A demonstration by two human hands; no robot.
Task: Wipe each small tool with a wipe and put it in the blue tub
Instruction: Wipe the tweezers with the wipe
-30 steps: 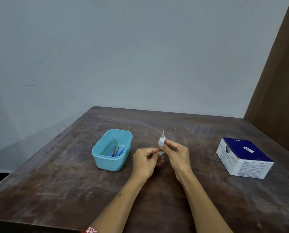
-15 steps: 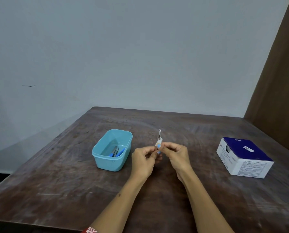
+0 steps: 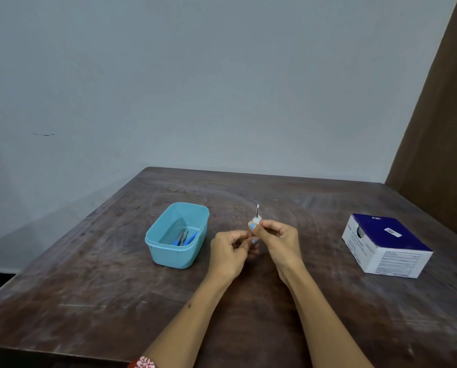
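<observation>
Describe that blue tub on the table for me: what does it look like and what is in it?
The blue tub is a light blue, rounded-rectangular container that looks like plastic, with a thickened rim and no lid. It stands upright on the dark wooden table, to the left of the person's hands, and neither hand touches it. Inside lie a few small tools, some metal-looking, some blue; their exact kinds cannot be made out.

Blue-and-white box [image 3: 386, 245] on table [image 3: 89, 288]

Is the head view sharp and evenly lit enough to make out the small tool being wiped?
Head view: soft, even light, no glare; wide-angle bend at the edges; small tool tiny and slightly blurred above the wipe; tools in the blue tub indistinct.
</observation>
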